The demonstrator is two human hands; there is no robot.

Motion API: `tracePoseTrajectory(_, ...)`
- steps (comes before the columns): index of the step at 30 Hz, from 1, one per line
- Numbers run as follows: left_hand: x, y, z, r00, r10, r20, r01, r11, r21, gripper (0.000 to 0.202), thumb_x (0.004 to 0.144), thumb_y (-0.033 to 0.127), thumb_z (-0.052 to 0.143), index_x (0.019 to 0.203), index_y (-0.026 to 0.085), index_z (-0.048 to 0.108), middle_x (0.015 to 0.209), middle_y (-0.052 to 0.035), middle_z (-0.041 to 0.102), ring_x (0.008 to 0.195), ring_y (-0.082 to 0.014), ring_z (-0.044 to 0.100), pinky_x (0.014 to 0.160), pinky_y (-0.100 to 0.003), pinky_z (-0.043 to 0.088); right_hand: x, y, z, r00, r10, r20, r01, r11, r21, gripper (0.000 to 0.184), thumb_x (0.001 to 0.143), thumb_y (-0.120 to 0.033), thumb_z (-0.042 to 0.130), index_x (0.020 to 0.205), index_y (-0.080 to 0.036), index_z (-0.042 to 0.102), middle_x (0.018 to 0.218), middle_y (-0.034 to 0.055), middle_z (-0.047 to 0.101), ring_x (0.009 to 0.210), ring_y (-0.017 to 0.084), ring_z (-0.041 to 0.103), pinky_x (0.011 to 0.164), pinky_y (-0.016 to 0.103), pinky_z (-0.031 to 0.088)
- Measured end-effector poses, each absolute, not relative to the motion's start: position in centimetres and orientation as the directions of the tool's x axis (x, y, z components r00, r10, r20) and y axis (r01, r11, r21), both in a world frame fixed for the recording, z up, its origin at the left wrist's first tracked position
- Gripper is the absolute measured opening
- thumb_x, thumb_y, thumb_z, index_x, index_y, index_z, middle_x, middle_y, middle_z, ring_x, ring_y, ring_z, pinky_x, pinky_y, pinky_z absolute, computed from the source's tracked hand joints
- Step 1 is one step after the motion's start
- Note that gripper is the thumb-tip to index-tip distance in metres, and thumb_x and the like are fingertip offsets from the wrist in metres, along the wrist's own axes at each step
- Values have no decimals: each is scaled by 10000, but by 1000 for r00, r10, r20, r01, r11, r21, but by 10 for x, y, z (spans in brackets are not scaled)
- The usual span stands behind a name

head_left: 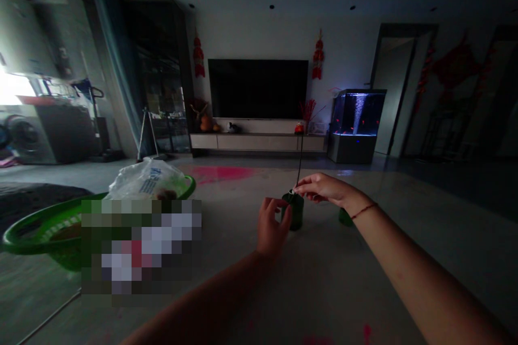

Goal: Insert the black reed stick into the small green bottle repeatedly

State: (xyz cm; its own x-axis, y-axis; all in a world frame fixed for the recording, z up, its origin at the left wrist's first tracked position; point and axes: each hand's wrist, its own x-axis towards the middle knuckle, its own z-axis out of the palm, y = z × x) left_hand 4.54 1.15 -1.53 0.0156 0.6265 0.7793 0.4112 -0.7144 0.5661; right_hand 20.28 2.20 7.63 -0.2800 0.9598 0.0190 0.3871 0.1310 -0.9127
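A small dark green cylinder [298,214] stands on the grey floor ahead of me. My left hand [270,232] is wrapped round its left side. My right hand [324,187] pinches a thin dark stick [300,161] at the cylinder's top; the stick rises straight up. A red string circles my right wrist. A second small green object [345,218] lies just behind my right wrist, partly hidden.
A green plastic basket [36,229] with a white plastic bag [143,179] sits at the left, beside a pixelated patch. Far off stand a TV [258,88] on a low cabinet, a lit fish tank [356,124], and a washing machine [28,137].
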Motion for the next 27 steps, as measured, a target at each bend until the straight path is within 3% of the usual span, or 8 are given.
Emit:
tracePoseTrajectory(8,46,12,-15,17,645,764,423,-697,580,72,769,230,480,735,181,521,772,-10,489,696,-117,458,640,-244,383,211,21,81,-153,984,89,283,130,-950,173,657,-291,618,761,-155,598,704,2,588,504,41,463,414,145,314)
tracePoseTrajectory(20,45,15,-18,14,683,731,434,-662,610,70,753,222,492,734,177,542,782,-18,503,703,-124,471,631,-250,390,233,21,95,48,958,283,27,282,-959,116,694,-189,583,799,-175,631,781,21,607,550,46,518,443,138,390)
tracePoseTrajectory(27,46,15,-16,9,641,768,455,-686,567,63,755,202,497,745,176,554,781,-26,511,742,-135,478,675,-267,391,224,18,99,4,917,399,-43,399,-916,101,728,-182,532,811,-166,587,852,44,621,675,94,582,580,209,468)
